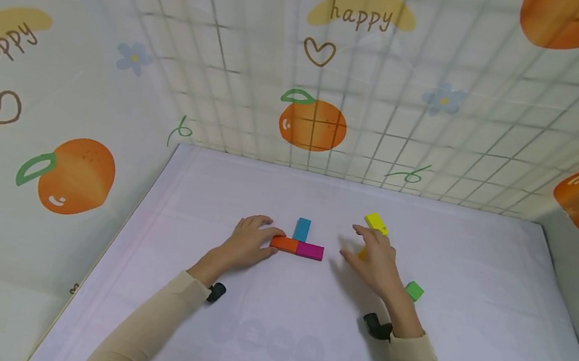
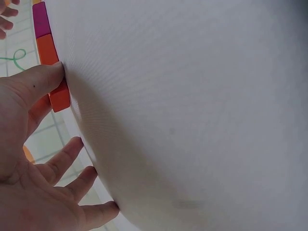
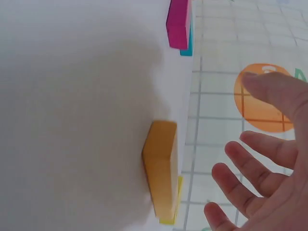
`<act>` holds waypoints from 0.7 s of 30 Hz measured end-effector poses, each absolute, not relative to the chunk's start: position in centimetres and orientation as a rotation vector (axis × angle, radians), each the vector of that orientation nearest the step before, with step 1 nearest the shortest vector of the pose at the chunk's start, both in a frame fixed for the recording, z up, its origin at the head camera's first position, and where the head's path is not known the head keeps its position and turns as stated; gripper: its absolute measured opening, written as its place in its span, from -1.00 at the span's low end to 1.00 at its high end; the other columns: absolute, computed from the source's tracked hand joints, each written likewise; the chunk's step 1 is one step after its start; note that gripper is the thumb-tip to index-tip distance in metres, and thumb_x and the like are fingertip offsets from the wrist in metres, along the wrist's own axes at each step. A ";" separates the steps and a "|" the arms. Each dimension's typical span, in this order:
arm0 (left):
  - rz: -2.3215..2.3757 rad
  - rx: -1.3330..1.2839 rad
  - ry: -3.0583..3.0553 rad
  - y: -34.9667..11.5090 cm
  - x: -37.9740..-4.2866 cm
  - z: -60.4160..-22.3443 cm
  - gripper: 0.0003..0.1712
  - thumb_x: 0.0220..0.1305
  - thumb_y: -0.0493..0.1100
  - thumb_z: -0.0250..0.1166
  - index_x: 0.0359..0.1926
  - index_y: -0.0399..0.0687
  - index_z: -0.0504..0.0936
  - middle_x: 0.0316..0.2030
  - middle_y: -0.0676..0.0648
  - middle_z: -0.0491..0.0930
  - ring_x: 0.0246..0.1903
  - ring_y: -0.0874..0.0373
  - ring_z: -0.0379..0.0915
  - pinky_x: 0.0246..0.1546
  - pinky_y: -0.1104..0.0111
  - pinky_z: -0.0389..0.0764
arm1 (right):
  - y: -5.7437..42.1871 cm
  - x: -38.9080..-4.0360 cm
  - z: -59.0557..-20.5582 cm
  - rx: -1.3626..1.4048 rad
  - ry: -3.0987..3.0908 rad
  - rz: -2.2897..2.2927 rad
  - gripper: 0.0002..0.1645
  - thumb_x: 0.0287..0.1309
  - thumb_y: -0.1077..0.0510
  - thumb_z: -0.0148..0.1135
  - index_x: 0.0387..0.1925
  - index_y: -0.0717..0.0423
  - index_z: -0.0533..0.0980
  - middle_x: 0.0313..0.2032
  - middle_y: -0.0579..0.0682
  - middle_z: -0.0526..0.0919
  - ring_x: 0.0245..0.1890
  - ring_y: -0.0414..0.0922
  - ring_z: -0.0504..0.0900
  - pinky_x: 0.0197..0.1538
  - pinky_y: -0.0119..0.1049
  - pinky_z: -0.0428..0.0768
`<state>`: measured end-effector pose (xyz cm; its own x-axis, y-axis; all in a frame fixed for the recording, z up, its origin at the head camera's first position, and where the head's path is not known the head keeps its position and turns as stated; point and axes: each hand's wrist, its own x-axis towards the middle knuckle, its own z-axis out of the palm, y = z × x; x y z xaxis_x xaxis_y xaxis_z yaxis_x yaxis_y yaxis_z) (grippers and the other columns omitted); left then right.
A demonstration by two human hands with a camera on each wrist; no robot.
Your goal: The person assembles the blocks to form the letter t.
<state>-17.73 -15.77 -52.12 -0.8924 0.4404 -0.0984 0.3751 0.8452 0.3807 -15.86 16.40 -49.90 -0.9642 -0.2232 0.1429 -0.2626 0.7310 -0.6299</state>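
My left hand [image 1: 247,242] pinches the left end of a red-orange block [image 1: 285,244] between thumb and forefinger. In the left wrist view its other fingers are spread, their tips at the white surface. A magenta block [image 1: 310,251] lies end to end with the red-orange one, and a blue block [image 1: 302,230] stretches away behind them near their join. Over an amber block [image 3: 161,168], my right hand [image 1: 376,264] hovers with fingers apart and nothing in them. That hand mostly hides the amber block in the head view. Just beyond lies a yellow block [image 1: 375,222].
A green block [image 1: 414,291] lies beside my right wrist. The white tabletop [image 1: 269,336] is bordered by patterned cloth walls [image 1: 254,115] at the back and sides. Dark wrist cameras [image 1: 377,327] sit at both cuffs.
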 end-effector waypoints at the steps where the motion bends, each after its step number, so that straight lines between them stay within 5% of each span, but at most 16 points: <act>1: 0.533 0.629 2.839 -15.8 -17.7 -52.1 -0.53 0.38 0.06 0.29 0.29 0.28 0.56 0.39 -0.13 0.27 0.39 -0.11 0.03 0.37 -0.12 0.06 | 16.7 -15.8 -49.9 0.393 -2.867 1.060 -0.25 0.15 0.05 0.45 0.31 0.20 0.41 0.15 0.20 0.51 0.20 0.20 0.36 0.17 0.28 0.25; 21: 0.534 0.678 2.866 -15.8 -17.8 -52.2 -0.55 0.37 0.04 0.31 0.26 0.26 0.58 0.36 -0.15 0.31 0.38 -0.12 0.07 0.35 -0.10 0.11 | 21.4 -15.8 -51.2 0.190 -2.950 1.018 -0.19 0.16 0.03 0.45 0.33 0.31 0.35 0.21 0.41 0.37 0.22 0.39 0.28 0.13 0.38 0.20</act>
